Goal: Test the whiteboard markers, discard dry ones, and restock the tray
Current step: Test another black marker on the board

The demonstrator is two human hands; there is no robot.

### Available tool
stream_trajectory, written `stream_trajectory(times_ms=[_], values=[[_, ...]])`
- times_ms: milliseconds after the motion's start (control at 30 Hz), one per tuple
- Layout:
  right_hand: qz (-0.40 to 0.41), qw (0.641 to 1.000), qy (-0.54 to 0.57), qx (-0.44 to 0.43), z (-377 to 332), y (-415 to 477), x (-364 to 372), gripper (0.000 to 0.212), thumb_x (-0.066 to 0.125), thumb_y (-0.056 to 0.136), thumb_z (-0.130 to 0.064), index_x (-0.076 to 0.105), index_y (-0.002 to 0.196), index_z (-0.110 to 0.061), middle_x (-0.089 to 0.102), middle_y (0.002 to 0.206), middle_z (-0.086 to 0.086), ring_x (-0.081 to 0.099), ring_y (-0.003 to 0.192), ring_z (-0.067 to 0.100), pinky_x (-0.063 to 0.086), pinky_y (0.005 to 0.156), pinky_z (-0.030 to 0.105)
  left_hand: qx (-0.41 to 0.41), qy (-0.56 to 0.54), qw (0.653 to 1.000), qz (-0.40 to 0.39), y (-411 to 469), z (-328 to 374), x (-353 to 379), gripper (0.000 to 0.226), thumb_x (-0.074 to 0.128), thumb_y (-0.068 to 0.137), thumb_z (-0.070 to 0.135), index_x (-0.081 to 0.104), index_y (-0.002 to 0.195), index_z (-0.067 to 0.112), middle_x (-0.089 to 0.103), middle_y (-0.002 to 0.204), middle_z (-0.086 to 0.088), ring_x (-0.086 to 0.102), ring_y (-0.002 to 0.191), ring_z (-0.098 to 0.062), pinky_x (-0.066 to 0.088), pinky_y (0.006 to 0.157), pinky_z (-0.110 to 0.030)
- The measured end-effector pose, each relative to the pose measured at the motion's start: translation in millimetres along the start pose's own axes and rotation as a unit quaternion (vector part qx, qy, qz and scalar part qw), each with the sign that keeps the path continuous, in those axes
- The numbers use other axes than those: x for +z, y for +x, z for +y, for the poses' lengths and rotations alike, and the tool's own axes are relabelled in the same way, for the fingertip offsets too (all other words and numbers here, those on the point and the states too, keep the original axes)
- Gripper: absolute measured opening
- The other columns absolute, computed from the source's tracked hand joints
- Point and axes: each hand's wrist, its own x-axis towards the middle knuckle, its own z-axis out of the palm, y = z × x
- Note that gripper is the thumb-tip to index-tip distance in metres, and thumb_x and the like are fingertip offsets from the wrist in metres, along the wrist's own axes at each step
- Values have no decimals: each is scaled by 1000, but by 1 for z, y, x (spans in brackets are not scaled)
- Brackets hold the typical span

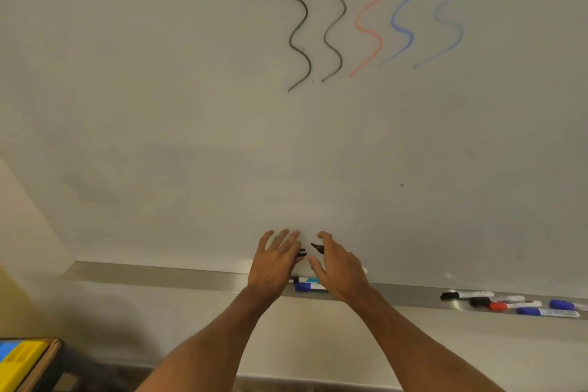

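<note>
In front of the whiteboard [191, 105], just above the metal tray [159, 274], my hands are close together. My right hand [340, 270] holds a black marker [317, 247]; its bare tip points left and its white rear end shows past my palm. My left hand [275, 264] pinches the black cap [302, 253], a small gap away from the tip. Below my hands a blue-capped marker [304, 287] lies in the tray. Several more markers lie at the tray's right end: black [464, 295], red [509, 305] and blue [547, 312].
Several wavy test lines are on the board: two black [299, 29], one red [370, 9], one strong blue [404, 6] and one faint blue [450, 9]. An open box [41, 363] with yellow and blue items stands at the bottom left.
</note>
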Motion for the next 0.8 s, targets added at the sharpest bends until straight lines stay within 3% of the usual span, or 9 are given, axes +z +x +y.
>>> stream_trajectory(times_ms=[133,233,300,433,500,600,700,800], values=[[62,996,55,-15,-8,18,-23,39,47,94,-14,39,132,-9,54,121,9,56,100,17,44,87,19,-11,21,997,79,23,-5,-22,41,50,97,39,59,130,16,44,149,-8,40,137,-31,34,110,-53],[135,981,93,-100,-22,36,-48,34,42,90,-6,45,124,-7,53,111,10,56,92,18,51,86,32,-30,38,992,120,45,-17,-50,49,37,101,42,48,142,18,31,156,-8,26,145,-31,25,113,-54],[186,966,95,-150,-33,50,-68,34,42,92,-5,45,125,-8,53,111,11,57,94,20,51,86,31,-36,48,987,148,62,-28,-73,51,37,101,44,42,146,20,26,158,-8,21,146,-31,23,114,-55],[225,943,171,-175,-60,81,-118,41,46,99,-17,40,139,-15,57,119,3,58,98,10,47,86,16,-37,78,974,210,100,-56,-129,55,36,101,44,34,150,19,19,160,-7,16,148,-29,19,116,-55],[214,937,212,-176,-77,96,-140,49,49,98,-25,33,144,-20,59,119,0,63,94,9,52,84,22,-44,86,965,242,120,-71,-159,56,37,101,43,31,151,18,17,161,-6,13,148,-28,18,117,-55],[224,917,253,-213,-104,114,-174,39,52,96,-25,37,132,-29,61,100,-2,66,79,6,57,66,27,-38,103,956,273,146,-94,-199,57,31,103,44,27,152,16,14,161,-6,11,149,-28,16,118,-54],[259,894,239,-278,-131,133,-202,21,49,98,-19,48,119,-24,58,99,-3,66,82,5,55,60,22,-31,120,947,297,169,-118,-234,58,27,104,44,24,153,15,12,161,-7,10,149,-28,14,118,-53],[287,875,213,-325,-153,148,-225,31,46,99,-16,51,130,-18,54,111,-7,61,97,6,53,73,20,-22,121,940,318,188,-141,-260,59,26,104,45,22,153,13,13,161,-7,9,149,-27,13,119,-51]])
